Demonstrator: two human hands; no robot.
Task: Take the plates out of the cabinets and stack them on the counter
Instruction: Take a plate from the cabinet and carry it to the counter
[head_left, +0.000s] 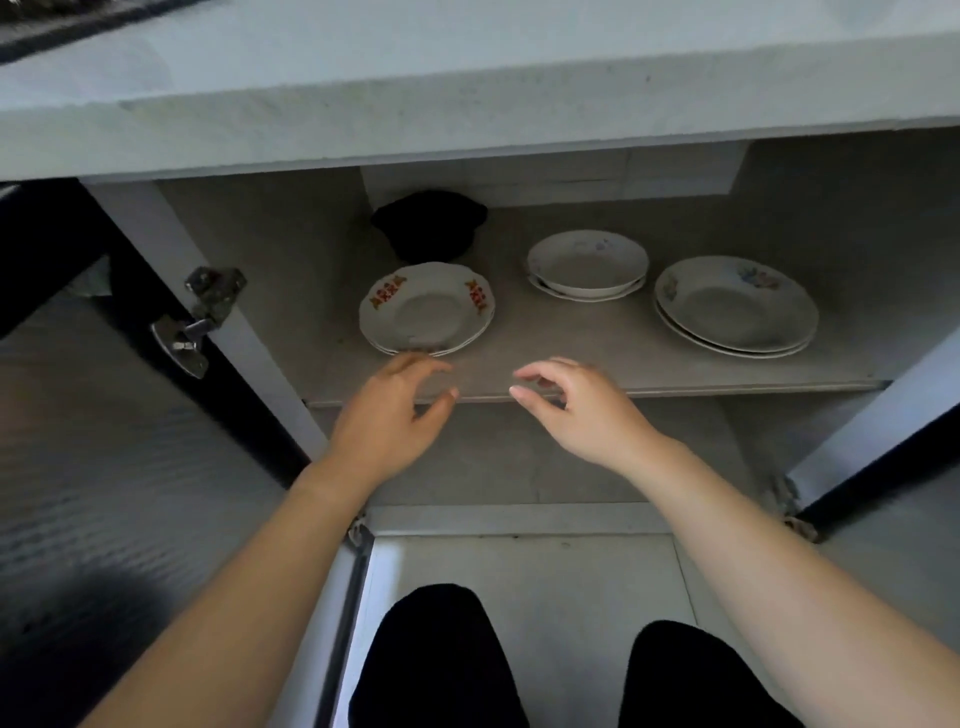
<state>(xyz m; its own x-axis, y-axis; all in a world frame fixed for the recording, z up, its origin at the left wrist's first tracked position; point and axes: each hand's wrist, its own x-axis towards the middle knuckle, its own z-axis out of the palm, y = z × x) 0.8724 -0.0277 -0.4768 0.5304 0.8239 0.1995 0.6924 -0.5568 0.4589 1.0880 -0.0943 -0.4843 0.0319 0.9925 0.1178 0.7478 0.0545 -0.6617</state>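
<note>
Three small stacks of white plates sit on the cabinet shelf (597, 364). The left stack (426, 309) has red flower marks on its rim. A stack of deeper plates (587, 265) stands in the middle, farther back. A wider stack (735, 306) with faint flower prints lies at the right. My left hand (389, 415) hovers open at the shelf's front edge, its fingertips just short of the left stack. My right hand (576, 405) is open beside it, fingers curled, holding nothing.
The pale counter (467, 93) overhangs the cabinet. A dark pot-like object (428, 223) sits at the back of the shelf behind the left stack. Both cabinet doors stand open, the left one (104, 415) with metal hinges (208, 306). My dark-trousered knees (441, 660) are below.
</note>
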